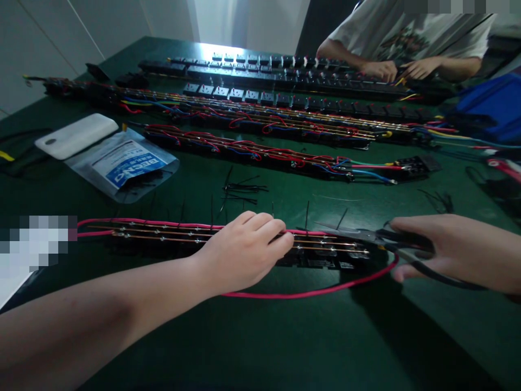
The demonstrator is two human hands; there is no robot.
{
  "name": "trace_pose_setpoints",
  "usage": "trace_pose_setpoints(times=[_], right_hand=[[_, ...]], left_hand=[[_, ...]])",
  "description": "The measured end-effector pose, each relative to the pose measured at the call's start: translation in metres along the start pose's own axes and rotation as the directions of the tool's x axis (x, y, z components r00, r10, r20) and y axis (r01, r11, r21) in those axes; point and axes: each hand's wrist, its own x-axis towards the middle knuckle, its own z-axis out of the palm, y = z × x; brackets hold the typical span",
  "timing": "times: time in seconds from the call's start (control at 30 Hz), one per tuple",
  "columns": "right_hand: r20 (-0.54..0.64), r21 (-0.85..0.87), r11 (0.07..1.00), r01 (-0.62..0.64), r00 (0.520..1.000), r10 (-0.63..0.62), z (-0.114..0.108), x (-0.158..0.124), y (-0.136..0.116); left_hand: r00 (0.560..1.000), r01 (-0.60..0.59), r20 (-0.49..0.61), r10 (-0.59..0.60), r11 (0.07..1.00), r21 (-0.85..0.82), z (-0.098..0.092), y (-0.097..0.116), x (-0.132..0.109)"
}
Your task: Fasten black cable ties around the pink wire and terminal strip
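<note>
A long black strip with thin copper rods along its top lies across the near part of the table. My left hand is closed over its middle, and the palm hides that stretch. A red wire runs along the strip's far side and loops back round its right end. Several black cable ties stand up from the strip with their tails loose. In my right hand is a pair of scissors, pointing left. Its blades are parted over the strip's right end, close to an upright tie tail.
Further back lie several wired strips side by side. Loose black ties lie behind my left hand. A clear plastic bag and a white phone-shaped object lie at left. Across the table another person's hands work on a strip.
</note>
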Motion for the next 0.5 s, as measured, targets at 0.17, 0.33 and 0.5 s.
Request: trace_pose_setpoints(times=[0.17,0.33,0.5], right_hand=[[0.157,0.059,0.997,-0.054,0.987,0.045,-0.003,0.004,0.001],[0.139,0.036,0.997,-0.063,0.989,0.058,-0.001,0.009,0.011],[0.126,0.022,0.998,-0.055,0.991,0.052,0.001,0.014,0.015]], left_hand=[[1.0,0.0,0.006,0.0,1.0,-0.003,0.0,0.0,0.0],[1.0,0.001,-0.008,-0.001,1.0,-0.006,0.0,0.0,0.0],[1.0,-0.005,-0.016,0.005,1.0,0.0,0.0,-0.001,-0.001]])
